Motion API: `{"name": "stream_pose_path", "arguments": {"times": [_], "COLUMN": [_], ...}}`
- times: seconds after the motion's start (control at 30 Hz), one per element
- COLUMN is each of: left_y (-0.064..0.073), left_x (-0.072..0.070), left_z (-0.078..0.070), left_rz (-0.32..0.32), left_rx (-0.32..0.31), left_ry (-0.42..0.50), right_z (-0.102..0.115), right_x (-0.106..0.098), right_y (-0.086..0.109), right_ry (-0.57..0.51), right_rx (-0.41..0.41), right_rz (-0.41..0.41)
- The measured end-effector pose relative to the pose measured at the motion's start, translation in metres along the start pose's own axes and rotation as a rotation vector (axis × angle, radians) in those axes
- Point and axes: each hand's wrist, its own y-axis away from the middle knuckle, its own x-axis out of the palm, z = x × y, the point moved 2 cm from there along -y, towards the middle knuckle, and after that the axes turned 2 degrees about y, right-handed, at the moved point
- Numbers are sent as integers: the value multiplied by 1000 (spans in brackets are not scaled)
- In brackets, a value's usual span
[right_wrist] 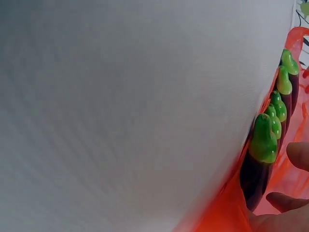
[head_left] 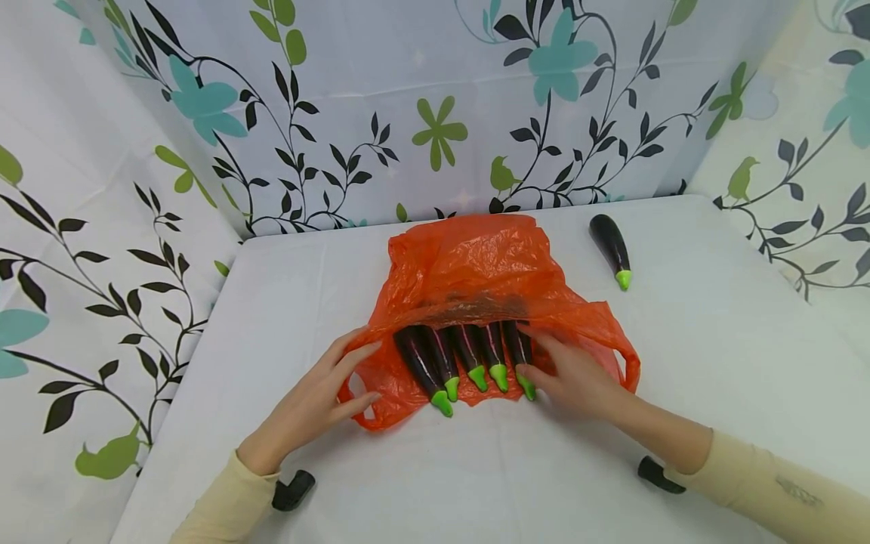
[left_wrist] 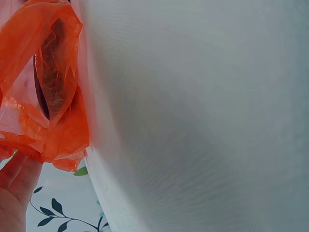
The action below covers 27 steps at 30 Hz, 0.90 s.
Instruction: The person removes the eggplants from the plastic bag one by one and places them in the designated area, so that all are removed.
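An orange plastic bag (head_left: pixel 476 257) lies on the white table with its mouth toward me. Several eggplants (head_left: pixel 469 347) sit side by side in the mouth, green stem ends outward. My left hand (head_left: pixel 326 389) is at the bag's left edge, its fingers extended and spread. In the left wrist view its straight fingers (left_wrist: pixel 21 176) touch the orange film. At the right side of the mouth, my right hand (head_left: pixel 578 374) reaches in by the rightmost eggplant (right_wrist: pixel 258 164). Its thumb (right_wrist: pixel 300 155) and a finger stand apart beside that eggplant.
One more eggplant (head_left: pixel 612 245) lies outside the bag, at the back right of the table (head_left: pixel 693 317). A curtain (head_left: pixel 381 98) with a leaf and flower print hangs behind the table. The bag's right handle loop (head_left: pixel 632 363) spreads beyond my right hand.
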Motion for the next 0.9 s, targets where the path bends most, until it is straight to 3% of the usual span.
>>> {"name": "stream_pose_path", "arguments": {"times": [0.53, 0.9], "left_y": [-1, -1], "left_x": [0, 0], "left_z": [0, 1], "left_rz": [14, 14], "left_rx": [-19, -16], "left_ry": [7, -3], "right_z": [-4, -1], "right_x": [3, 4], "right_y": [-14, -13], "right_ry": [-47, 4], "right_rx": [29, 19], "right_rz": [52, 109]}}
